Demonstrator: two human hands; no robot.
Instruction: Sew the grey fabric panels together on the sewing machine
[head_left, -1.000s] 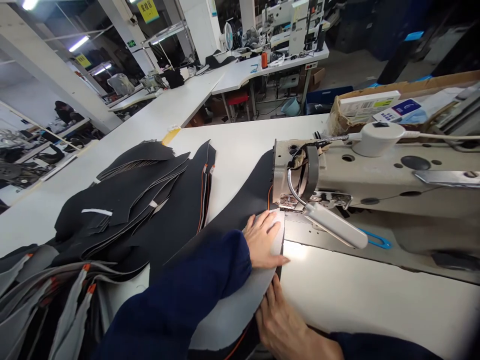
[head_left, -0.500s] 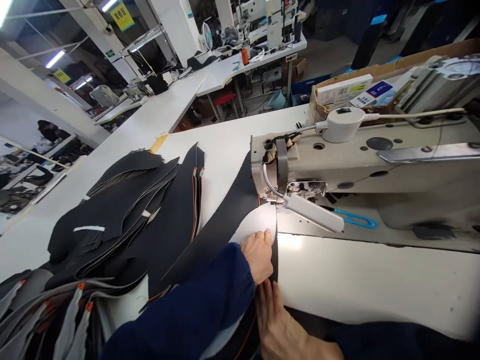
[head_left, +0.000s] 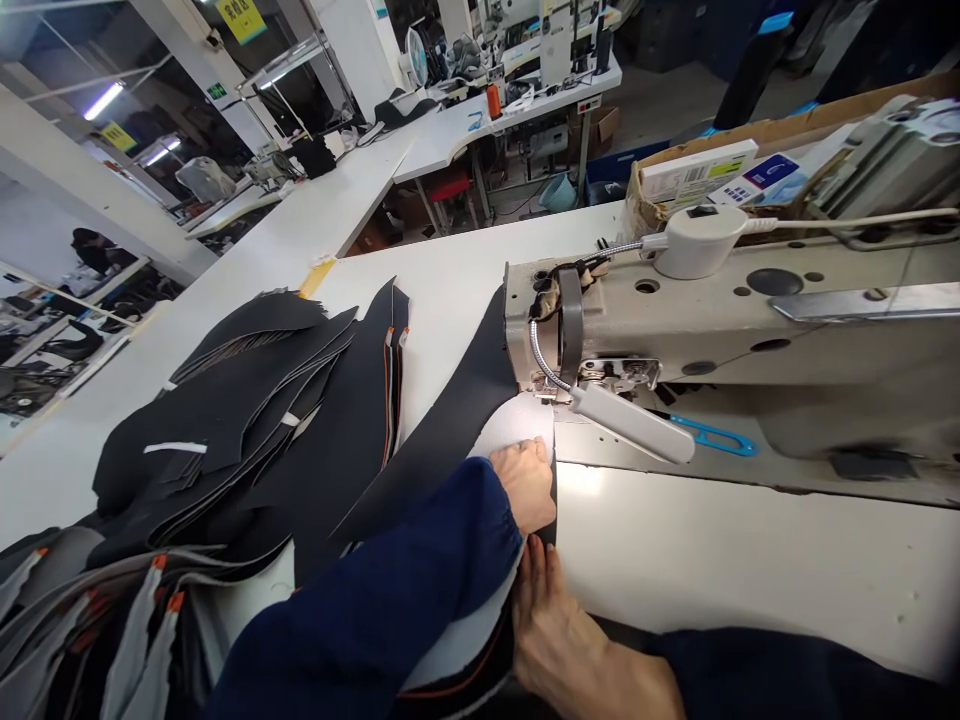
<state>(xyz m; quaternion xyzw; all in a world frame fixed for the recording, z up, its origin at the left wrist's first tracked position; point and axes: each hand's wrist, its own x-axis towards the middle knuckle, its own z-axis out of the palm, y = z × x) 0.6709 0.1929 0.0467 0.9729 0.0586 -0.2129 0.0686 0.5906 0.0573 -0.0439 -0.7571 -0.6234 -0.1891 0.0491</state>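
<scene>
I see one sewing machine (head_left: 720, 320) standing on the right half of the white table (head_left: 750, 560), with one lamp (head_left: 634, 423) on a bent neck just beside its needle end. One fabric piece (head_left: 450, 430), black on the outside with a pale grey underside turned up, runs from the machine's needle end back to the near edge of the table.

My left hand (head_left: 525, 485) lies on the pale side of this piece, close before the needle, fingers curled and pressing down; it does not grip. My right hand (head_left: 562, 640) lies flat and unclenched at the near edge, fingertips (head_left: 541, 560) touching the right border of the same piece. Both sleeves are dark blue.

One stack of cut black pieces (head_left: 247, 420) covers the left half of the table; I cannot count its layers. Two upright strips with orange trim (head_left: 391, 380) lie between the stack and the piece. One blue-handled tool (head_left: 712, 436), probably a thread snipper, rests on the machine bed.
</scene>
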